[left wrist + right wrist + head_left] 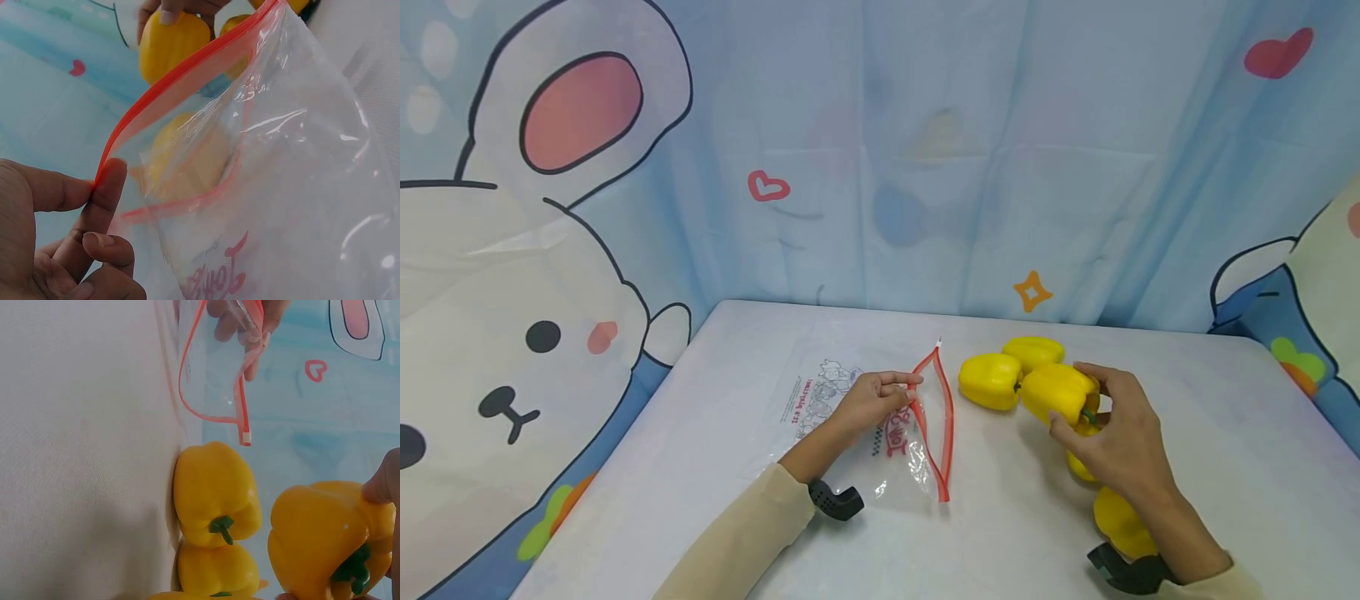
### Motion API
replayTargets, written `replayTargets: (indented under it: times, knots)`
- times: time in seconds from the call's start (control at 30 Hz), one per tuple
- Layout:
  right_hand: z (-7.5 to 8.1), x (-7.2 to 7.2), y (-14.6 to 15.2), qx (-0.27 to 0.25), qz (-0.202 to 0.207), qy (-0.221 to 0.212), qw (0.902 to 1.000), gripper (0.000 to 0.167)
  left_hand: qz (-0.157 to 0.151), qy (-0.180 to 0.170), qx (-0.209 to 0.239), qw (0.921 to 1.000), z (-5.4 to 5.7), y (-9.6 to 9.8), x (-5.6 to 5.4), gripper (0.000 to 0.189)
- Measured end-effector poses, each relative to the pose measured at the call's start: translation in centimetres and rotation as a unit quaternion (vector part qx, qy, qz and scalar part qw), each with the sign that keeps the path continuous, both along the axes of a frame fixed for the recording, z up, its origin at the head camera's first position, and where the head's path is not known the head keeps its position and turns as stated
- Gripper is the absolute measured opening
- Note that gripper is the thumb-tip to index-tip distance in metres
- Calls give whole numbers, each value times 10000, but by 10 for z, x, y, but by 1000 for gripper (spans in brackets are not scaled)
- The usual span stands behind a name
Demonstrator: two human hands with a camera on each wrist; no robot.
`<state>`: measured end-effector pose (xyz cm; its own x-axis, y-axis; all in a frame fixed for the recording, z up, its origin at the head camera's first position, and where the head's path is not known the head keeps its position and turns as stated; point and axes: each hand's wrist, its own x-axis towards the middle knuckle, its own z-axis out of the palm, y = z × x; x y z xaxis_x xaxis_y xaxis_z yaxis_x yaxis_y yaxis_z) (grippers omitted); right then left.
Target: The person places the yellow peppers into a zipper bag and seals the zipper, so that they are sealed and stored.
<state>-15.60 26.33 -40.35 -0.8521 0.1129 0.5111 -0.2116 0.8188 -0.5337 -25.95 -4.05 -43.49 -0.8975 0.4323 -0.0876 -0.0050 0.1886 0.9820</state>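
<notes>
My left hand [876, 400] pinches the red zip edge of a clear plastic zip bag [312, 187] between thumb and fingers. The bag's mouth gapes toward the right, and red print shows on its side. In my right hand [1116, 429] is a yellow bell pepper [325, 531] with a green stem, gripped between thumb and fingers above the table. Two more yellow peppers, one nearer [990, 382] and one behind it [1033, 352], lie between the bag and that hand. Another pepper [1081, 462] is partly hidden under the right hand.
A further yellow pepper [1123, 525] lies by the right wrist, partly covered by the forearm and the black wrist camera [1131, 571]. The white table [1000, 542] ends at a blue curtain [925, 167] with cartoon prints behind and at both sides.
</notes>
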Motion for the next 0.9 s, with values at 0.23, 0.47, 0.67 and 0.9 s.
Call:
replayTargets:
  times: [0.23,0.47,0.67,0.9]
  knots:
    - [0,0,-3,184,-133,59,9997,74,67,-15,-157,9999,0,0,1,36]
    - [-1,0,-2,153,-201,150,9996,74,58,92,-177,9998,0,1,0,36]
    - [-1,-1,-2,146,-218,128,9996,73,54,79,-174,9998,2,1,1,35]
    - [2,-3,3,-221,-124,75,9997,72,82,5,-168,9998,7,0,1,34]
